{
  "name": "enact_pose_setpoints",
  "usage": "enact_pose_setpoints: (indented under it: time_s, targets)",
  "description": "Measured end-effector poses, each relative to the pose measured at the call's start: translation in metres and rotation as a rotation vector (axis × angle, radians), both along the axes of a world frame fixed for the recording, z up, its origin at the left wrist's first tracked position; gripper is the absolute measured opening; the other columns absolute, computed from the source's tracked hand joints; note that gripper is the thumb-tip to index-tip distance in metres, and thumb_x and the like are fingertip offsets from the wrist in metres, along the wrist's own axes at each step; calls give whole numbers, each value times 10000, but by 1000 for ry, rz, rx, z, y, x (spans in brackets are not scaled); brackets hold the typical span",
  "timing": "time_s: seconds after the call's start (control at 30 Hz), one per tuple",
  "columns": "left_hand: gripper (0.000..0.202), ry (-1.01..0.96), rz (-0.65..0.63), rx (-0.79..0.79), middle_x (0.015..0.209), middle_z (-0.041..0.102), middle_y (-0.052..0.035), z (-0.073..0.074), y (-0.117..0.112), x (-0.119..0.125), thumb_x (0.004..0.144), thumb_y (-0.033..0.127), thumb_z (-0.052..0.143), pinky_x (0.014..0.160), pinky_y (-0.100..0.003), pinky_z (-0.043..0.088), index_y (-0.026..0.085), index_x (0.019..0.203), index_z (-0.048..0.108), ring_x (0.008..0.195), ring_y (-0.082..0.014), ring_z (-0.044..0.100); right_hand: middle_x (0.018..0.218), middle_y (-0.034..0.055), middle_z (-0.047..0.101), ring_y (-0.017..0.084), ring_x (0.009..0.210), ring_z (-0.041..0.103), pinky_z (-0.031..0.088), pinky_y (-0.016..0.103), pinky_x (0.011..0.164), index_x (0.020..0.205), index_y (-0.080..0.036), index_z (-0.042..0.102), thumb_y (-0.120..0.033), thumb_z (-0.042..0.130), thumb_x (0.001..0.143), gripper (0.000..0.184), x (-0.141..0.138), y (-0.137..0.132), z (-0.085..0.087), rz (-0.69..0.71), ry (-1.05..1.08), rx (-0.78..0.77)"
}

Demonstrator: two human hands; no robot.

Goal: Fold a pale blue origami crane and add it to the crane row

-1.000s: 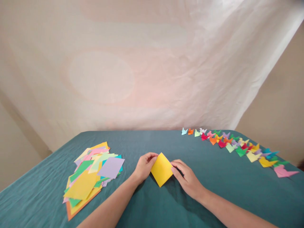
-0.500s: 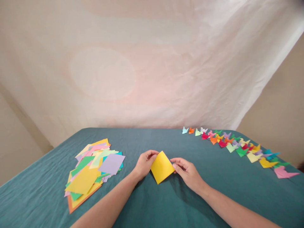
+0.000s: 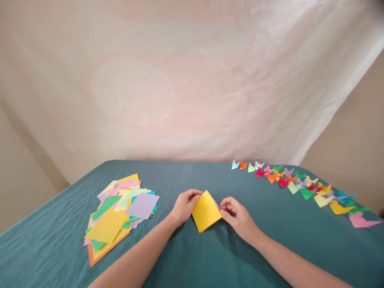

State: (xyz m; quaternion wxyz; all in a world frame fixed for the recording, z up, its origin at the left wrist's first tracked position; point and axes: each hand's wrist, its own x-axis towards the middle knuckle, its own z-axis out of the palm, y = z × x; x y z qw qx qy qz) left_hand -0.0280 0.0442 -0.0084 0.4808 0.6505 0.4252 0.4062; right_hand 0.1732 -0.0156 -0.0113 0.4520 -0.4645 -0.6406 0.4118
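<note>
A yellow square of paper [image 3: 206, 212] is held up over the table, turned so that one corner points toward me. Along its upper right edge a thin pink strip shows; whether that is a second sheet or its other side I cannot tell. My left hand [image 3: 185, 207] is closed on the paper's upper left edge, thumb on top and fingers behind. At the right corner, my right hand [image 3: 238, 219] pinches the paper between thumb and fingertips, its other fingers curled.
To the left lies a loose pile of coloured paper sheets [image 3: 109, 226], with a lilac square [image 3: 143, 206] on its right side. Several small folded paper birds [image 3: 307, 193] stand in slanting rows along the right. A dark green cloth [image 3: 186, 260] covers the table, and a pale sheet [image 3: 192, 88] hangs behind.
My right thumb and fingers have shifted slightly at the right corner, and the pink strip along the upper right edge has come into view. The whole scene sits a little further right.
</note>
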Motion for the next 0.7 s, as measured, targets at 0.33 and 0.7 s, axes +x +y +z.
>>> enact_pose_setpoints:
  time_s: [0.33, 0.7]
  targets:
    - [273, -137, -28, -58, 884, 660, -63, -6, 1, 1, 779, 325, 570, 697, -258, 467, 144, 982, 583, 780, -163, 609, 1241, 64, 450, 214, 1062, 480, 452, 401, 873, 1189, -325, 560, -160, 490, 837, 396, -1, -6, 1, -5, -355, 466]
    - [252, -62, 31, -38, 882, 675, -67, -5, 3, -1, 770, 328, 569, 677, -267, 486, 141, 932, 616, 767, -174, 621, 1071, 49, 574, 217, 934, 515, 479, 400, 755, 986, -347, 675, -103, 531, 815, 331, -4, -10, 4, 23, -516, 675]
